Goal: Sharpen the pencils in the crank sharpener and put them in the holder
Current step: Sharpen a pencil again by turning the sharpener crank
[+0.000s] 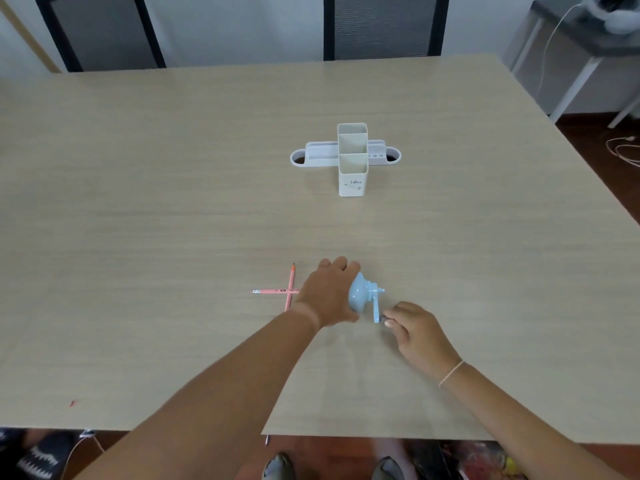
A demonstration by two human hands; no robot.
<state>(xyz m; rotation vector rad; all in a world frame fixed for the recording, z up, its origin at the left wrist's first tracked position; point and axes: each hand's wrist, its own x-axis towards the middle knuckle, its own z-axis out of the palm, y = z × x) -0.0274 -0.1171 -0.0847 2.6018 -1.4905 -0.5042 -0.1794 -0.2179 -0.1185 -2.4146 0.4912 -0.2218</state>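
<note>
A light blue crank sharpener (362, 295) lies near the table's front edge. My left hand (329, 294) is clamped over its body from the left. My right hand (417, 332) pinches the knob of the crank handle (378, 311), which points down toward me. Two pink pencils form a cross just left of my left hand: one pencil (273, 291) lies sideways and runs toward the sharpener under my hand, the other pencil (291, 287) lies with its tip pointing away. The white pencil holder (352, 168) stands upright further back, its compartments showing nothing inside.
A low white organiser tray (318, 155) sits behind the holder. Two black chairs (384, 27) stand at the table's far side. A small red scrap (72, 403) lies at the front left. The table's front edge (381, 439) is close to my arms.
</note>
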